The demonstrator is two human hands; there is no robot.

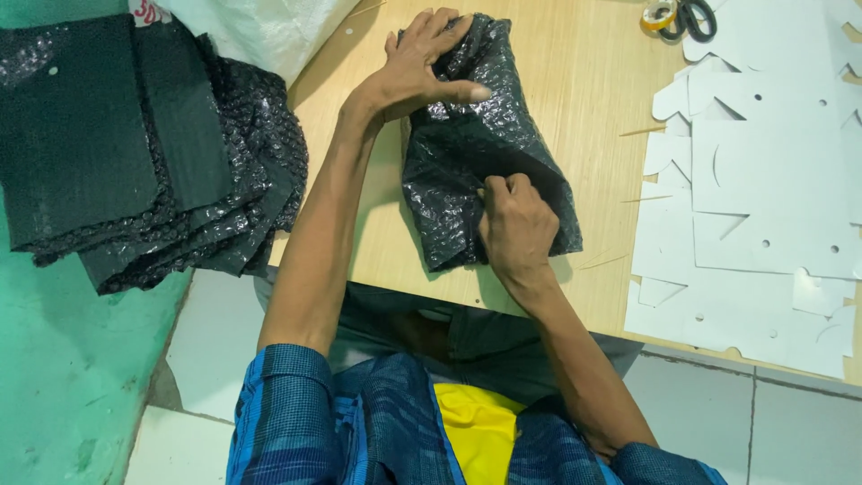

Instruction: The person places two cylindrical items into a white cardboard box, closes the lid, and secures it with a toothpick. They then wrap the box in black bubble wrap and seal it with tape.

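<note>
Both hands point(516, 229) on black bubble-wrap bundle point(485, 153)
</note>
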